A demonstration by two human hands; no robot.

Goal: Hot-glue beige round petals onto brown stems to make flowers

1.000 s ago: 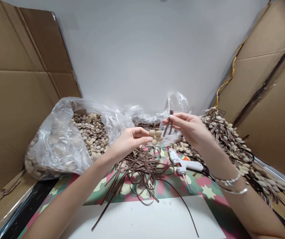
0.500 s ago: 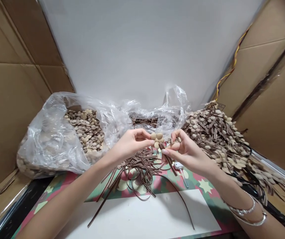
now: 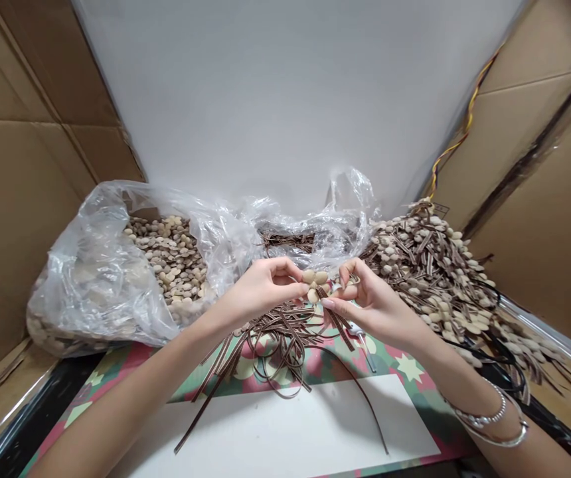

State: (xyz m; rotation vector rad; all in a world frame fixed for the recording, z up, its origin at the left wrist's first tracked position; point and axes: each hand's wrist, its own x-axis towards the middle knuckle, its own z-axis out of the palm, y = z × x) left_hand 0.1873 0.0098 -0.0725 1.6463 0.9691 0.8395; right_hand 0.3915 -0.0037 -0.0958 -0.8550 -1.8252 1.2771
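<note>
Beige flower (image 3: 314, 285) — left hand (image 3: 268, 287) pinching | brown strip (image 3: 338, 320) — right hand (image 3: 376, 304) pinching

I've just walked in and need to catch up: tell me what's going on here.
A person is working with both hands. The left hand pinches a tan flower-shaped piece, while the right hand holds short brown strips up against it; whether they are joined can't be told. Below lie loose brown strips on a patterned cover. More tan pieces sit in a plastic bag on the left, and pieces with strips are heaped on the right.
</note>
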